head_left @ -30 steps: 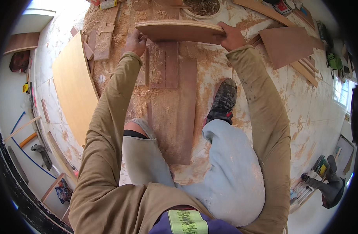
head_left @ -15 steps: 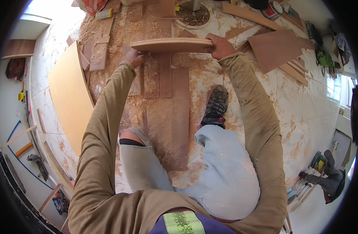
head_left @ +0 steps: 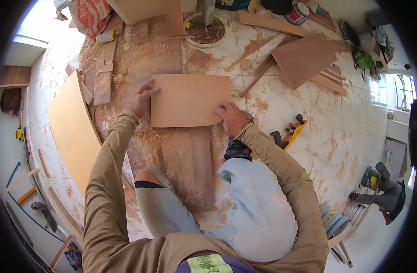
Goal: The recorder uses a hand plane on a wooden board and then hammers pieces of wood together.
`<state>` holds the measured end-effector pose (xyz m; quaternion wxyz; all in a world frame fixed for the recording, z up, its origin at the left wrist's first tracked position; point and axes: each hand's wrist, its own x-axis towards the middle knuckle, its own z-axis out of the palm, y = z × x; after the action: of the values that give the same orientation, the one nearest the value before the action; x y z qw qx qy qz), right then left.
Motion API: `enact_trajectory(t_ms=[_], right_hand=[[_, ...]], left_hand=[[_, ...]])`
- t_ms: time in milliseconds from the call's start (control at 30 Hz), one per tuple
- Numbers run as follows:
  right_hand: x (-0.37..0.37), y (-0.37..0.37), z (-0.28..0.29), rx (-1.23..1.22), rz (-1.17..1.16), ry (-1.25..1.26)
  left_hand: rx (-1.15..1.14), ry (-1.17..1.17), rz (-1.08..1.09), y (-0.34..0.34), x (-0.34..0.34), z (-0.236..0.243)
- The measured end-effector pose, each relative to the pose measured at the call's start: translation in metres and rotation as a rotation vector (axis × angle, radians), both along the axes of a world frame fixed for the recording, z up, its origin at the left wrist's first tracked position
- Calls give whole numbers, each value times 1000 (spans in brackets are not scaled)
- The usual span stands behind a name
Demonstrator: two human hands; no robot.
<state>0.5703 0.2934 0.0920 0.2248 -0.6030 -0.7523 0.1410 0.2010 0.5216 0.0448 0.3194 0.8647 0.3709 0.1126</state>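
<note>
A light-brown rectangular wooden board (head_left: 190, 101) faces up in front of me, above the brown planks strewn with shavings. My left hand (head_left: 139, 99) grips its left edge, with the fingers reaching onto the top corner. At the lower right corner my right hand (head_left: 232, 119) has its fingers over the face of the board. Whether the board rests fully on the planks (head_left: 197, 159) or is held slightly above them I cannot tell. A yellow hand plane (head_left: 292, 133) lies on the floor, right of my right hand.
A curved pale sheet (head_left: 72, 132) lies at the left. Brown panels (head_left: 304, 59) and strips are piled at the far right. Beyond my board stand a post in a round base (head_left: 205, 36) and a red-and-white bag (head_left: 89, 18). My shoe (head_left: 238, 149) is beside the planks.
The board has turned from edge-on to face-up and come nearer to me, with both hands still on it. The view has shifted, and the hand plane now shows.
</note>
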Motion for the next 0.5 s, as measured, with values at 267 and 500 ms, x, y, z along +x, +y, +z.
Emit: enact_trajectory(t_ms=[267, 500], right_hand=[[-21, -54, -18, -62, -193, 340], [-1, -51, -40, -120, -388, 565]], left_hand=[[90, -202, 284, -64, 41, 75], [-86, 416, -43, -271, -72, 108]])
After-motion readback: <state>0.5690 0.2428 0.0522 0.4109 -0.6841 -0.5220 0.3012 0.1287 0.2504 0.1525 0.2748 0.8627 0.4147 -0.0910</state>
